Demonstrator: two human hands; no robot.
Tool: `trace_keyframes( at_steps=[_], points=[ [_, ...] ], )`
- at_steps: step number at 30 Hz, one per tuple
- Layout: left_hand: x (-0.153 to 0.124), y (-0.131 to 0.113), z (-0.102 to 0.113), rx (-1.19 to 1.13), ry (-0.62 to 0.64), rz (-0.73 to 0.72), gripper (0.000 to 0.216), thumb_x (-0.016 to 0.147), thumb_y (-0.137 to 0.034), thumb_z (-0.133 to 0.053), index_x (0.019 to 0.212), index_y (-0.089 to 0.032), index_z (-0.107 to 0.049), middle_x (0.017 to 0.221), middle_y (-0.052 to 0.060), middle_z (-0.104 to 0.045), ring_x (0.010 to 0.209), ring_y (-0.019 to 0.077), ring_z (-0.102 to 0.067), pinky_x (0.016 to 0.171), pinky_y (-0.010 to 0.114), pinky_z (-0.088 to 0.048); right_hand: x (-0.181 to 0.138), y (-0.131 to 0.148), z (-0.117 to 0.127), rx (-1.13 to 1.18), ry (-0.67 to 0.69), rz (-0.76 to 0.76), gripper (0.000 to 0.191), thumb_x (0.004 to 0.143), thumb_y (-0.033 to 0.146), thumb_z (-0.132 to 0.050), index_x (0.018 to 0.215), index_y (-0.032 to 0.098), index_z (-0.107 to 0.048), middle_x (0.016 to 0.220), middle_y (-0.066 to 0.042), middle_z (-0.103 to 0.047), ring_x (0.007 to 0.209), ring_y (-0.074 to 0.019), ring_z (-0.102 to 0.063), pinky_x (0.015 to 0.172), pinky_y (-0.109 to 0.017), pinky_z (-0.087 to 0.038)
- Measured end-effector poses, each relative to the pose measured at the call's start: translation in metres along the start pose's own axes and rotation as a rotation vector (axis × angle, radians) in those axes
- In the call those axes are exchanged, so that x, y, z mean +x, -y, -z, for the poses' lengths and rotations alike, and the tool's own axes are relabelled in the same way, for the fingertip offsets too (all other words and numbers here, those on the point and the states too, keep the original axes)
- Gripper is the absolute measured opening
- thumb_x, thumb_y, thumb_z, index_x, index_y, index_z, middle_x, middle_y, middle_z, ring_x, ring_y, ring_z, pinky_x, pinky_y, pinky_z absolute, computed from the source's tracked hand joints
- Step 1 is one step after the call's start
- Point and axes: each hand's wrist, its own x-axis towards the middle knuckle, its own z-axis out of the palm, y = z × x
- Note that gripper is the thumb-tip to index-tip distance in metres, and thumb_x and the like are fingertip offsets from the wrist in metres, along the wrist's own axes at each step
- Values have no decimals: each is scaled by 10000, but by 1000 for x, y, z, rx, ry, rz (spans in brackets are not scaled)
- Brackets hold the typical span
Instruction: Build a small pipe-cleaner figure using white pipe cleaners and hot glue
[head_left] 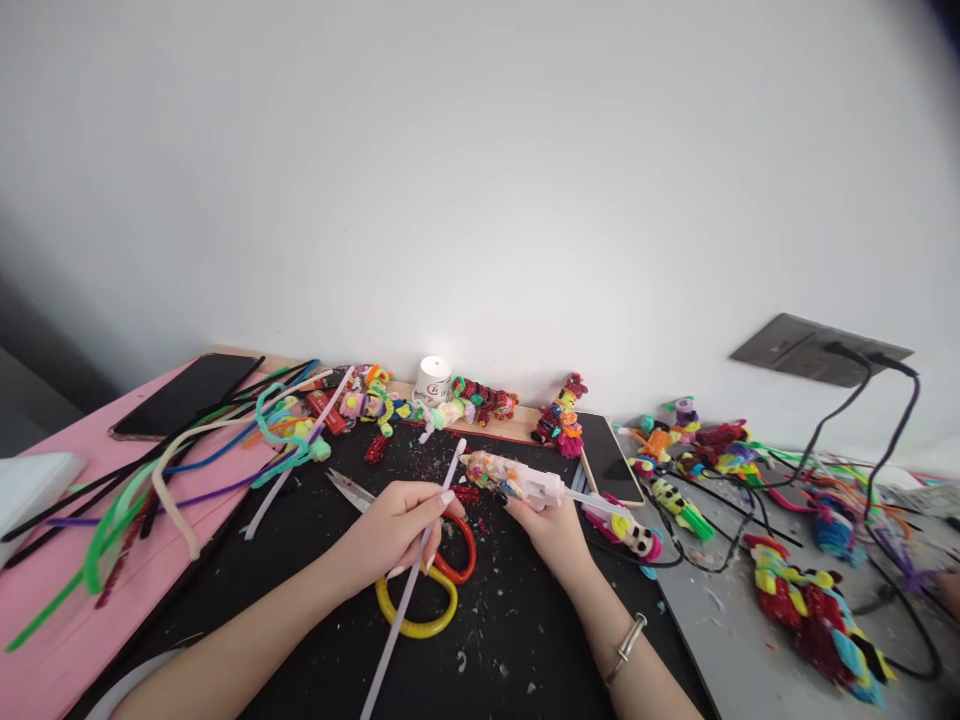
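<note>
My left hand (409, 525) is closed in a pinch on a pale lilac pipe cleaner (405, 605), which slants from the bottom edge up past my fingers. Scissors (417, 630) with one red and one yellow handle loop lie on the black mat beneath that hand, blades pointing up and left. In my right hand (551, 535) is a pale pink glue gun (536, 487), its nozzle end crusted with coloured fluff and turned left toward the pipe cleaner. A translucent glue stick (592, 500) pokes out at its back. Nozzle and pipe cleaner look apart.
Loose pipe cleaners (172, 470) spread over the pink surface at left, near a dark phone (187, 395). Several fuzzy dolls (561, 415) and a paper cup (433, 380) line the wall. More dolls (814, 610) and black cables lie right, below a wall socket (817, 350).
</note>
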Motion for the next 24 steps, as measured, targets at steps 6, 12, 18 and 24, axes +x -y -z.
trace_keyframes(
  at_steps=[6,12,18,24],
  points=[
    [-1,-1,0,2,-12,4,316,877,-407,-445,820,-129,-582,422,-45,-548,241,21,-279,285,155,-112,0,1,0,16,5,0,202,723,225,-660,908,158,-704,923,-103,-755,833,-270,-714,763,-382,-577],
    [0,0,0,1,-7,5,321,867,-424,-455,823,-132,-581,424,-46,-549,243,25,-278,288,161,-108,0,-4,1,19,12,5,231,719,209,-680,942,160,-709,965,-108,-750,877,-279,-709,806,-404,-565],
    [-2,-3,0,24,-18,-7,329,871,-429,-449,808,-132,-575,424,-47,-539,250,26,-274,301,169,-103,-1,-6,1,-7,24,-4,219,741,224,-672,948,160,-706,983,-106,-744,894,-272,-700,820,-401,-556],
    [-2,-5,-1,17,-20,0,333,866,-432,-452,799,-131,-575,427,-45,-539,252,29,-273,303,175,-110,-2,-6,1,-79,1,0,98,705,221,-676,787,168,-688,813,-82,-747,722,-246,-691,677,-358,-570]
  ],
)
